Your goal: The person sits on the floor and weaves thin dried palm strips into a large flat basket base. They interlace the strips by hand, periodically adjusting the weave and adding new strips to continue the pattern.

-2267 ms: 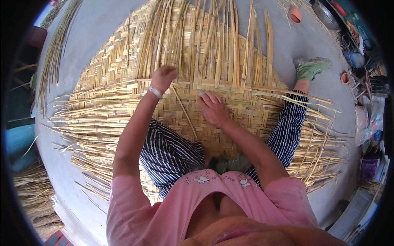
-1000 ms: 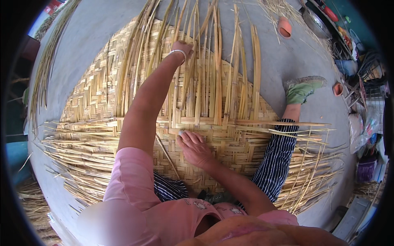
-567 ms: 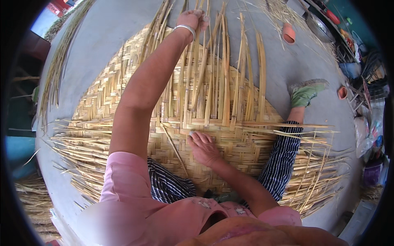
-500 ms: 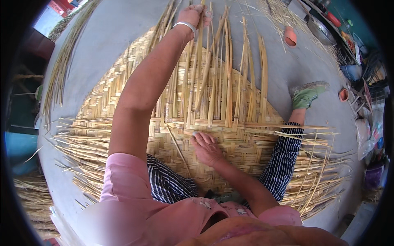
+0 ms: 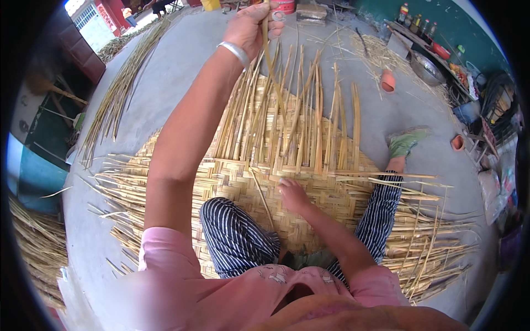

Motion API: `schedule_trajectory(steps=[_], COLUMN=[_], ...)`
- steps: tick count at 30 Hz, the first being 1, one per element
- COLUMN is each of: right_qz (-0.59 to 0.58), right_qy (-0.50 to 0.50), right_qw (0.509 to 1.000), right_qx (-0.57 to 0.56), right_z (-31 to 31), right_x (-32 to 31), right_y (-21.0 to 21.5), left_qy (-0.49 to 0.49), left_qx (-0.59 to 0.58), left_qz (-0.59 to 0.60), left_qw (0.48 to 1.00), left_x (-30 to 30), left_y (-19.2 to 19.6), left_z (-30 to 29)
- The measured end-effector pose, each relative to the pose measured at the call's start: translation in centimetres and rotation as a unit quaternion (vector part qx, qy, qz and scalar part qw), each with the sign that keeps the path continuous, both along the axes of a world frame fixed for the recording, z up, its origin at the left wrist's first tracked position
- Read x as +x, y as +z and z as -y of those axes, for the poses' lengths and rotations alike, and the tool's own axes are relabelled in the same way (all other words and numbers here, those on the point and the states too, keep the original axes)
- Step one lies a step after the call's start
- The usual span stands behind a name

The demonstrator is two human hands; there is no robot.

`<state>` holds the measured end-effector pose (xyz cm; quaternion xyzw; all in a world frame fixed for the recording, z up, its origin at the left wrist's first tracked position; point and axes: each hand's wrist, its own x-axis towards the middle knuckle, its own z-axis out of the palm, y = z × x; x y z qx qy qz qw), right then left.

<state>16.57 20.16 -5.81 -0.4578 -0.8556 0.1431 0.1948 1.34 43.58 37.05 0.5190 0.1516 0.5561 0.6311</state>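
My left hand, with a pale bracelet at the wrist, is raised beyond the far edge of the woven mat. Pinched in its fingers is a long reed strip, which hangs down and curves toward the upright strips standing out of the weave. My right hand lies low on the mat beside the crosswise strips, its fingers resting on the weave. Left of it a thin loose stick slants across the mat. Whatever lies under the right fingers is hidden.
Long strip ends stick out at both sides of the mat. A reed bundle lies on the grey floor at the left. Orange pots and a metal basin stand at the right. My striped trouser legs rest on the mat.
The view has tilted up, showing more of the far floor. My left hand has lifted with the strip, whose length now shows bending below it. My right hand stays on the weave, slightly shifted.
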Motion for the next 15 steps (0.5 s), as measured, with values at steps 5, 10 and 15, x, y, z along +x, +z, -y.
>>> schedule_trajectory(steps=[5,10,15], right_qz=[-0.197,-0.287,-0.497], right_qy=[-0.053,-0.105,-0.031], right_qw=[0.957,0.947,0.856], right_qx=[-0.208,-0.103,0.136], right_z=[-2.4,-2.6,-5.3], right_x=[1.6,1.7,2.6], right_y=[12.2,31.3,40.6], left_qy=[0.053,0.108,0.130], left_qx=[0.070,0.092,0.078], left_qz=[-0.034,-0.072,-0.144], left_qw=[0.996,0.987,0.978], left_x=[-0.9,-0.8,0.9], left_y=[3.7,4.5,2.0], left_z=[8.9,14.3,18.9])
